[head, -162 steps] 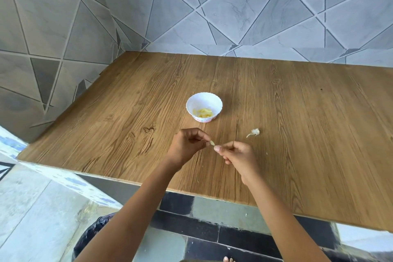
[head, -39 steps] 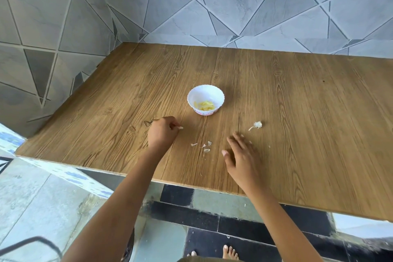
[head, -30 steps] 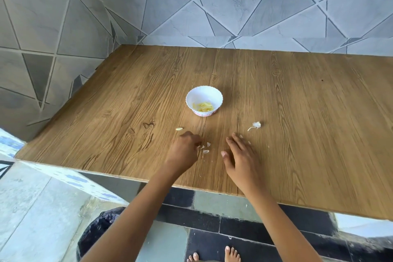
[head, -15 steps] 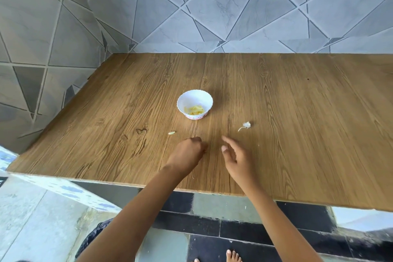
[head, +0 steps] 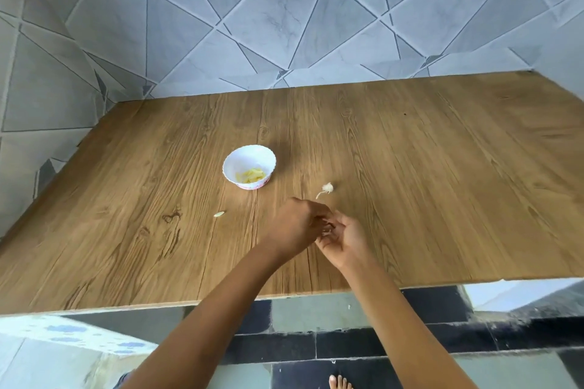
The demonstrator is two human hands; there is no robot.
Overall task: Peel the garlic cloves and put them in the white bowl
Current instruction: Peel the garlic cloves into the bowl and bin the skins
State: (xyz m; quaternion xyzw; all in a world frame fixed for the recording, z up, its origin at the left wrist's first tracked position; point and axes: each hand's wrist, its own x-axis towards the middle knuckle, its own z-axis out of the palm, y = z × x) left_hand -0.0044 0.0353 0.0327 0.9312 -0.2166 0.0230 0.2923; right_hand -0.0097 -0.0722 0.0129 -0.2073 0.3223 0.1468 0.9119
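Pale garlic clove [head: 219, 214] lies crosswise near the white bowl [head: 249, 155]

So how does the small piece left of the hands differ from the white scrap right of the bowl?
The small piece is pale yellowish, smooth and oblong; the white scrap is ragged, with a thin tail. The small piece lies left of the white bowl, the white scrap right of it. Both lie loose on the table.

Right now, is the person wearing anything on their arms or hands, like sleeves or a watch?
No. Both forearms are bare: no sleeves, watch or bracelet on the left arm or right arm. The left hand and right hand wear no gloves; rings are too blurred to tell.
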